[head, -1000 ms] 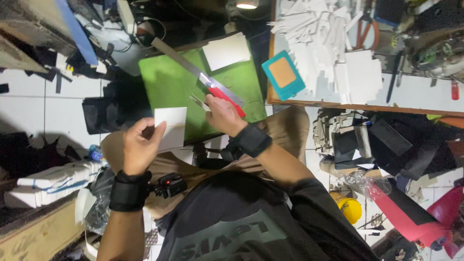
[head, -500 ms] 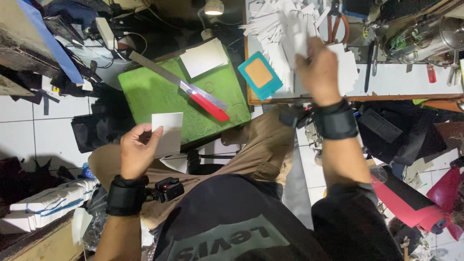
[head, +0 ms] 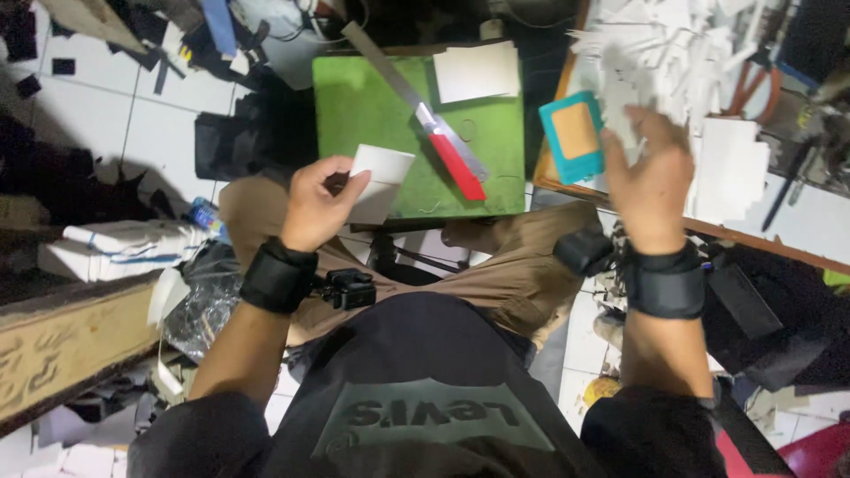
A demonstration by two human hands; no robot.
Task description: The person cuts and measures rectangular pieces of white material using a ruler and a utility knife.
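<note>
My left hand (head: 314, 205) pinches a small white card (head: 379, 177) by its lower left corner, above my lap at the near edge of a green cutting mat (head: 372, 115). On the mat lie a red-handled cutter (head: 456, 164) and a long metal ruler (head: 381, 57). My right hand (head: 653, 181) is raised to the right, at the edge of a heap of white paper offcuts (head: 682, 53). It holds a white offcut (head: 622, 115) at its fingertips. A teal square block with a tan centre (head: 574, 133) sits just left of that hand.
A white sheet (head: 478, 71) lies on the mat's far right corner. The offcuts rest on a wooden board (head: 547, 177) with pliers (head: 753, 84) and pens. Dark bags, a wooden box (head: 62, 345) and clutter cover the tiled floor on both sides.
My right hand left the cutter on the mat, lifted a white offcut up to the heap on the right, and has now dropped slightly lower. The left hand keeps the card.
</note>
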